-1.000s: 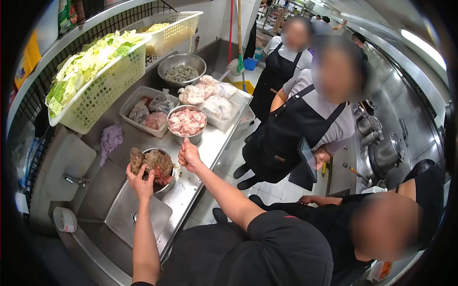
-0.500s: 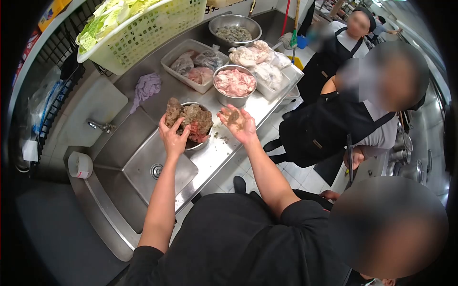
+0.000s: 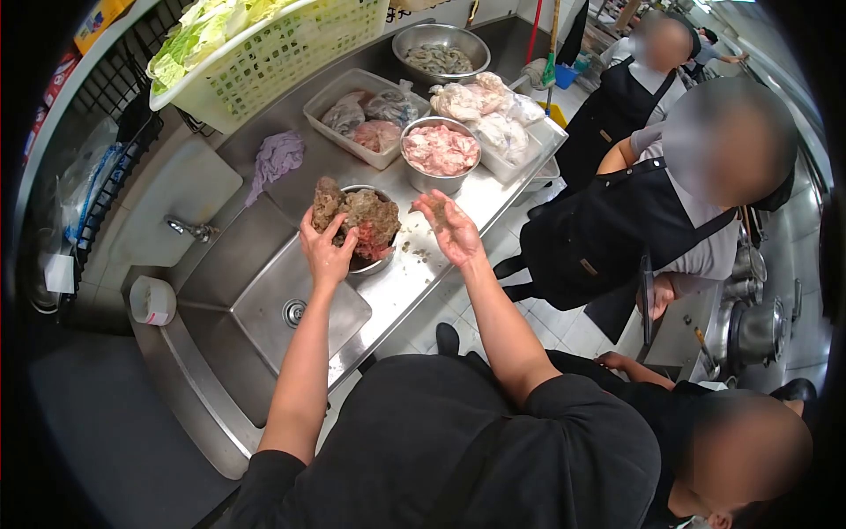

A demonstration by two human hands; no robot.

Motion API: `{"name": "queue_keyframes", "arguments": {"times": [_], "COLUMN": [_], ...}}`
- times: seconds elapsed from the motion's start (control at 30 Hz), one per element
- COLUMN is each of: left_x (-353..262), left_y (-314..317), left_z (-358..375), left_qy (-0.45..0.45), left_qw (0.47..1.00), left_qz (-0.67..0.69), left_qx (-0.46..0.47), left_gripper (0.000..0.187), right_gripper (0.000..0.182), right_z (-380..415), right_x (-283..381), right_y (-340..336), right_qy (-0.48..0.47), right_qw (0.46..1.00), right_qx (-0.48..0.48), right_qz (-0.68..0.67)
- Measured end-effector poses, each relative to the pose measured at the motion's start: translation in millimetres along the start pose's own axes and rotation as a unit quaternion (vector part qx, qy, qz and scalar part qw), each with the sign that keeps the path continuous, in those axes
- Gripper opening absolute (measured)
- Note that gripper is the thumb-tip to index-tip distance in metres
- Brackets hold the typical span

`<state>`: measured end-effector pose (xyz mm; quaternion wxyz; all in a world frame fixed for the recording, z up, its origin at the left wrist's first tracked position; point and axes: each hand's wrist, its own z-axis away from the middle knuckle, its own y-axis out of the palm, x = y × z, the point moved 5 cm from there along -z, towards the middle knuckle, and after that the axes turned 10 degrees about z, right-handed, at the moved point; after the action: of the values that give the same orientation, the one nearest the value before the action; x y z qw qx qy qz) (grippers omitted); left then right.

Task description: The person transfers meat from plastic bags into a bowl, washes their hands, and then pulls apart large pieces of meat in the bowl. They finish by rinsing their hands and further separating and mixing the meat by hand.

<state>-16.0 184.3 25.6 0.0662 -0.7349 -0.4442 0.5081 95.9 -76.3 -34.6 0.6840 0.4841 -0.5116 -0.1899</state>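
Observation:
My left hand (image 3: 326, 249) is closed around a brown, partly red clump of minced meat (image 3: 368, 219). The clump heaps above the rim of a round metal pot (image 3: 377, 266), which stands beside the sink basin; most of the pot is hidden under the meat. To the right of the pot, my right hand (image 3: 451, 229) is raised, palm tilted up, with its fingers stretched apart and nothing gripped. A few brownish smears show on its fingers. Small brown scraps (image 3: 412, 252) lie on the steel counter between the pot and this hand.
Behind stand a metal bowl of pink meat (image 3: 440, 152), a tub of bagged meat (image 3: 328, 108), a bowl of shrimp (image 3: 439, 60) and a cabbage basket (image 3: 264, 66). A purple cloth (image 3: 278, 159) lies by the sink (image 3: 286, 286). Several people stand close on the right.
My right hand has turned, and the brown bit that lay in its palm no longer shows there. My left hand stays on the meat. The view has shifted slightly.

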Motion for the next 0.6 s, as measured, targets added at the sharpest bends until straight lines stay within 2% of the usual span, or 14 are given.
{"name": "queue_keyframes", "arguments": {"times": [0.17,0.23,0.33,0.6], "left_x": [0,-1,0,3], "left_y": [0,0,1,2], "left_z": [1,1,1,2], "left_qy": [-0.003,-0.004,0.0,-0.002], "left_qw": [1.0,1.0,1.0,1.0], "left_qz": [0.003,0.006,0.013,0.023], "left_qx": [0.0,0.003,-0.002,-0.004], "left_gripper": [0.04,0.04,0.039,0.037], "right_gripper": [0.046,0.04,0.034,0.029], "right_z": [0,0,2,6], "right_x": [0,0,3,8], "right_y": [-3,-6,-1,12], "right_qy": [-0.006,-0.017,-0.004,0.011], "right_qw": [0.999,0.996,0.995,0.998], "right_qx": [-0.046,-0.068,-0.086,-0.055], "right_qz": [0.016,0.057,0.047,0.039]}}
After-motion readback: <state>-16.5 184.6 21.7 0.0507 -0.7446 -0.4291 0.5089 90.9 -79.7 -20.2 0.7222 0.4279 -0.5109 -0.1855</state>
